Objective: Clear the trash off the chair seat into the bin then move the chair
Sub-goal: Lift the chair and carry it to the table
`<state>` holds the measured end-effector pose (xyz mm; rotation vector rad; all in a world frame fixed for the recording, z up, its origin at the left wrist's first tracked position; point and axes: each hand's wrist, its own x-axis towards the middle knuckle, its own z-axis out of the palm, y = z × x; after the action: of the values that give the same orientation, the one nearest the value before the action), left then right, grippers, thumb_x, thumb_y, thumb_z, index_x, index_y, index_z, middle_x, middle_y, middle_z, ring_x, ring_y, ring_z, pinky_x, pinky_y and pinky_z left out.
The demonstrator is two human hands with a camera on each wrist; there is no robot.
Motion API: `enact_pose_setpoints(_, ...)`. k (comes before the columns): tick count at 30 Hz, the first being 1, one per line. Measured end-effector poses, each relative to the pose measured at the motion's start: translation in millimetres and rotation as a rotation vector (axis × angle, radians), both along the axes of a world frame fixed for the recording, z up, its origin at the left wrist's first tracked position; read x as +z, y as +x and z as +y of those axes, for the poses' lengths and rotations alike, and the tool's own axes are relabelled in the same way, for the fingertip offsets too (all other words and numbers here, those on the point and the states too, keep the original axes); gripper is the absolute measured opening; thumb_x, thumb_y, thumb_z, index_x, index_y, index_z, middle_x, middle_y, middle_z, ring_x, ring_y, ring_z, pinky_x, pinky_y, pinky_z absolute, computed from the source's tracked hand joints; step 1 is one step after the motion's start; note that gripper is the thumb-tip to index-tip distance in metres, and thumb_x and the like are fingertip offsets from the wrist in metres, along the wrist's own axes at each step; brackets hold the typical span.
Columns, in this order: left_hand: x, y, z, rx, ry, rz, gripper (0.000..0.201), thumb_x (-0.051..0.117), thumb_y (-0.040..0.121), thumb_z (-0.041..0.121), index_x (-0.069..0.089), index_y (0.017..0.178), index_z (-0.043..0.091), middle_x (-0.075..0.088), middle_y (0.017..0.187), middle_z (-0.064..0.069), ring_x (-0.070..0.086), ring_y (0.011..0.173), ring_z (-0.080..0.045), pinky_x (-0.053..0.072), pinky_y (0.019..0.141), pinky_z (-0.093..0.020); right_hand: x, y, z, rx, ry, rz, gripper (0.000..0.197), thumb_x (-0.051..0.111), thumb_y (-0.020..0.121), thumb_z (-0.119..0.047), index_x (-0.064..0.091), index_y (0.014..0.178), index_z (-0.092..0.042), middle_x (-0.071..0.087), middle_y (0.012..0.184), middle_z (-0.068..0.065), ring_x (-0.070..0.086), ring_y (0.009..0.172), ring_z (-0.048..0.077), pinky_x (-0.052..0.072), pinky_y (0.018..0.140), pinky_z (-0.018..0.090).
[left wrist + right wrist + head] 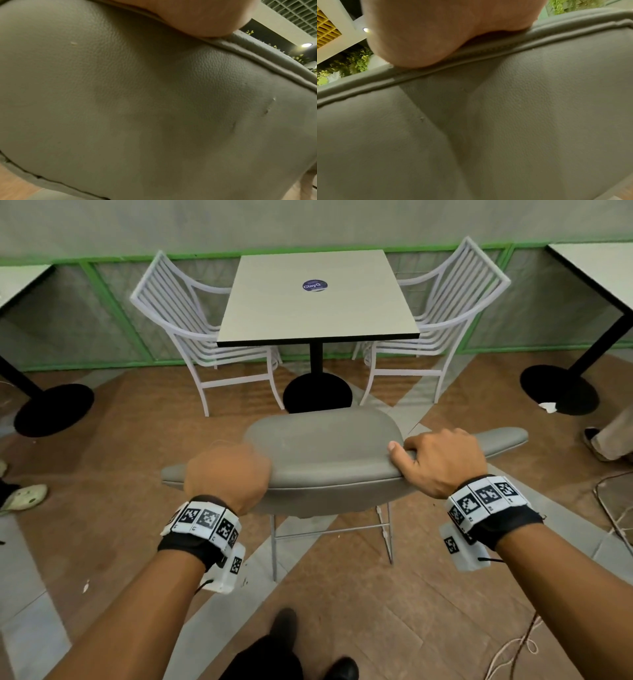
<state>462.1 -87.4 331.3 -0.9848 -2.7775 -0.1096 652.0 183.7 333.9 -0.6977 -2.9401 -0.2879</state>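
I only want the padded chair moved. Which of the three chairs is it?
The grey chair nearest the camera, gripped along its backrest by both hands; the other two are white slatted chairs flanking the table.

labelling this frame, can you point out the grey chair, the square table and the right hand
grey chair [322, 440]: head view, middle of the seat cushion.
square table [274, 313]: head view, bare part of the top.
right hand [442, 460]: head view, back of the hand gripping the chair's backrest.

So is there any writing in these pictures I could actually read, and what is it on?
"ClayG": on the round dark sticker on the square table; the smaller line under it is too blurred to read.
Wrist bands: black-and-white square code patterns only; the tiny marks beneath them are too small to read.
Grey chair, both wrist views: no text.
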Motion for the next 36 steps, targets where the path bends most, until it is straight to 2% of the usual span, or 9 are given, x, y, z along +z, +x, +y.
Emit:
enact_pose_setpoints(4,0.6,-8.8,8.0,0.019,0.017,0.012,0.035,0.034,0.081,0.038,0.052,0.059,0.017,0.045,0.048,0.004,0.043,0.044,-0.022,0.029,0.046,-0.026,-0.5,-9.3,8.2,-0.018,-0.018,0.012,0.071,0.016,0.092,-0.064,0.068,0.069,-0.021,0.059,0.055,0.001,0.054,0.053,0.024,0.046,0.057,0.029)
enact_pose_setpoints(8,-1.5,-22.4,13.5,0.028,0.047,0.009,0.033,0.036,0.079,0.037,0.048,0.056,0.017,0.044,0.047,0.003,0.040,0.043,-0.022,0.022,0.046,-0.025,1.2,-20.7,13.4,-0.002,-0.010,0.011,0.068,0.017,0.092,-0.062,0.069,0.071,-0.022,0.058,0.055,0.002,0.054,0.054,0.026,0.041,0.052,0.027)
enact_pose_setpoints(12,-2.2,-40.1,24.6,0.045,0.058,-0.015,0.034,0.035,0.078,0.038,0.051,0.057,0.016,0.048,0.049,0.001,0.046,0.046,-0.025,0.034,0.049,-0.027,1.0,-39.3,21.6,-0.003,0.010,0.021,0.066,0.020,0.092,-0.061,0.069,0.070,-0.022,0.057,0.055,0.003,0.053,0.055,0.028,0.032,0.052,0.027)
enact_pose_setpoints(18,-1.9,-79.2,49.0,0.050,0.103,-0.009,0.034,0.035,0.077,0.037,0.044,0.054,0.015,0.047,0.048,0.000,0.045,0.047,-0.028,0.030,0.050,-0.028,0.3,-77.2,42.8,-0.023,0.007,0.044,0.066,0.022,0.091,-0.060,0.068,0.066,-0.019,0.056,0.054,0.003,0.054,0.053,0.027,0.031,0.050,0.026)
enact_pose_setpoints(24,-3.2,-132.3,80.3,0.051,0.140,0.023,0.033,0.037,0.078,0.036,0.041,0.054,0.014,0.044,0.047,0.000,0.044,0.048,-0.029,0.027,0.052,-0.028,2.1,-125.6,70.9,-0.039,-0.020,0.049,0.066,0.021,0.092,-0.060,0.067,0.067,-0.020,0.057,0.056,0.003,0.053,0.054,0.026,0.036,0.053,0.027)
enact_pose_setpoints(28,-5.1,-171.3,104.2,0.055,0.138,0.030,0.033,0.036,0.078,0.037,0.049,0.058,0.014,0.046,0.049,-0.001,0.046,0.050,-0.031,0.031,0.052,-0.029,2.9,-162.7,91.5,-0.058,-0.037,0.044,0.064,0.022,0.091,-0.060,0.069,0.069,-0.021,0.057,0.057,0.005,0.053,0.057,0.028,0.041,0.057,0.030)
enact_pose_setpoints(33,-6.8,-219.4,135.0,0.029,0.129,0.046,0.037,0.033,0.080,0.039,0.052,0.059,0.015,0.046,0.050,-0.001,0.045,0.050,-0.030,0.026,0.051,-0.029,4.4,-207.2,121.7,-0.065,-0.018,0.042,0.062,0.024,0.090,-0.059,0.070,0.070,-0.023,0.055,0.055,0.003,0.048,0.054,0.026,0.031,0.053,0.028)
enact_pose_setpoints(36,-6.3,-247.8,153.4,0.018,0.130,0.052,0.037,0.034,0.080,0.039,0.053,0.060,0.015,0.046,0.050,-0.001,0.045,0.051,-0.030,0.024,0.053,-0.030,4.5,-235.1,139.0,-0.072,-0.021,0.047,0.062,0.024,0.090,-0.059,0.072,0.072,-0.024,0.056,0.055,0.002,0.050,0.054,0.025,0.030,0.052,0.027)
